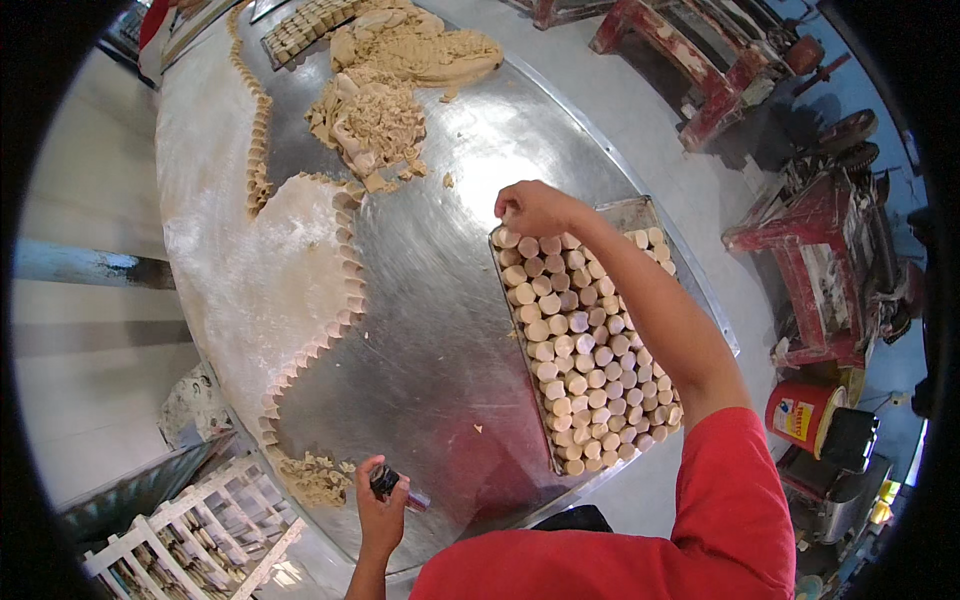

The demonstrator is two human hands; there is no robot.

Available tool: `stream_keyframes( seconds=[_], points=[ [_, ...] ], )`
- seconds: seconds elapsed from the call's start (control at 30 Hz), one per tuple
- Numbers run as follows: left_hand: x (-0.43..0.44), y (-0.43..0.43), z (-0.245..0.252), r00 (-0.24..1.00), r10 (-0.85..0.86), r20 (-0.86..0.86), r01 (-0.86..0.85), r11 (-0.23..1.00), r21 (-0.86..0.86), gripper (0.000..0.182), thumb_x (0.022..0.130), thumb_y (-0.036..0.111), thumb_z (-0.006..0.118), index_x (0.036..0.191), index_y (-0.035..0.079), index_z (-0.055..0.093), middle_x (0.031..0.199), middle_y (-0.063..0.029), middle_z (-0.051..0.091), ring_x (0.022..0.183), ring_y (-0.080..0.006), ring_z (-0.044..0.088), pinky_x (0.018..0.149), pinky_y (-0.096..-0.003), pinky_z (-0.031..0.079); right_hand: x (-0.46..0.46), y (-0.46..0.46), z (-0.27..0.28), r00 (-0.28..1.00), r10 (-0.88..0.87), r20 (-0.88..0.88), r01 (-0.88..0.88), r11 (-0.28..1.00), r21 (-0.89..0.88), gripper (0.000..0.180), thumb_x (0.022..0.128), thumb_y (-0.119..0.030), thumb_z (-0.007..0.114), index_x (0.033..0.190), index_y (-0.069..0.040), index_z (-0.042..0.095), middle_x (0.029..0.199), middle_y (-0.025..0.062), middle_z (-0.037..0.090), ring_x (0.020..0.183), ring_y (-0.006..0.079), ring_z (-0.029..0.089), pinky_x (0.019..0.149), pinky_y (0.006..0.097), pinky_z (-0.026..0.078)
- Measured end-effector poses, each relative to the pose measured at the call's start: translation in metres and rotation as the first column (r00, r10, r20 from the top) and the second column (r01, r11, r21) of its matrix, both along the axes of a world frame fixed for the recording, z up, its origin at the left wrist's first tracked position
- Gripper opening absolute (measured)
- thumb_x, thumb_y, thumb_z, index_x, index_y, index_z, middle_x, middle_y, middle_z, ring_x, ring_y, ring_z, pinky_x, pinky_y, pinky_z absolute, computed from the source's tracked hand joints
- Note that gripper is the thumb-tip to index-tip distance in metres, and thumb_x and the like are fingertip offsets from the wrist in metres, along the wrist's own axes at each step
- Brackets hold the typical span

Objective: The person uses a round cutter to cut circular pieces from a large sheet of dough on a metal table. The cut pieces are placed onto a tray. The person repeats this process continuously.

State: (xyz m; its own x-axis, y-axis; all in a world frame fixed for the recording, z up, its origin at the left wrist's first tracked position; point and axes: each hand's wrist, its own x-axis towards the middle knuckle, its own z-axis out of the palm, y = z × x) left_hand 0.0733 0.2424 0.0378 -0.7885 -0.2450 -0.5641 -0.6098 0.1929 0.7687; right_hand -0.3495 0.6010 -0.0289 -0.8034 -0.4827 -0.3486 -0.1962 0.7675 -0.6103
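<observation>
My left hand (pixel 381 521) grips a small cylindrical cutter (pixel 385 480) with a dark end, above the near part of the metal table (pixel 420 322). My right hand (pixel 538 208) is at the far left corner of a metal baking tray (pixel 626 215). Its fingers are curled downward over the corner rounds, and the fingertips are largely hidden, so I cannot tell whether they hold a piece. Closely packed rows of pale dough rounds (pixel 577 322) fill most of the tray. Left of the bare metal lies a floured dough sheet (pixel 255 277) with a scalloped cut edge.
Dough scraps (pixel 375 120) and a larger dough mass (pixel 420 49) lie farther up. Another tray of rounds (pixel 307 30) is beyond. Small scraps (pixel 315 478) sit near my left hand. A white slatted rack (pixel 195 532) stands lower left; red metal stands (pixel 810 262) and a red bucket (pixel 802 416) are right.
</observation>
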Motion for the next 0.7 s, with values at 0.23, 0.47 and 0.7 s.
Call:
stream_keyframes(
  seconds=[0.23, 0.47, 0.7],
  points=[
    [0.009, -0.008, -0.014, 1.000, -0.024, 0.004, 0.024, 0.999, -0.042, 0.052, 0.098, 0.007, 0.074, 0.144, 0.007, 0.050, 0.108, -0.0064, 0.067, 0.094, -0.0122, 0.064, 0.084, -0.0277, 0.052, 0.014, 0.010, -0.017, 0.997, 0.048, -0.066, -0.040, 0.993, 0.111, 0.039, 0.091, -0.007, 0.063, 0.129, -0.004, 0.075, 0.119, 0.0214, 0.077, 0.101, 0.0372, 0.075, 0.091, 0.0441, 0.061],
    [0.022, -0.026, -0.010, 0.998, -0.058, 0.007, 0.058, 0.998, 0.005, 0.049, 0.100, 0.011, 0.074, 0.143, 0.006, 0.052, 0.110, -0.0074, 0.069, 0.097, -0.0129, 0.065, 0.086, -0.0294, 0.052, 0.027, 0.020, -0.030, 0.947, -0.320, -0.021, 0.309, 0.929, -0.201, 0.050, 0.094, 0.002, 0.066, 0.144, -0.004, 0.065, 0.126, 0.0182, 0.077, 0.111, 0.0259, 0.075, 0.098, 0.0389, 0.060],
    [0.063, -0.089, 0.003, 0.923, -0.385, 0.026, 0.382, 0.903, -0.196, 0.050, 0.101, 0.027, 0.079, 0.136, 0.005, 0.050, 0.102, -0.0133, 0.070, 0.092, -0.0248, 0.070, 0.083, -0.0393, 0.056, 0.042, 0.019, -0.033, 0.900, -0.407, -0.158, 0.394, 0.913, -0.108, 0.055, 0.099, -0.017, 0.072, 0.152, -0.007, 0.059, 0.137, 0.0208, 0.072, 0.113, 0.0310, 0.075, 0.097, 0.0446, 0.061]
  ],
)
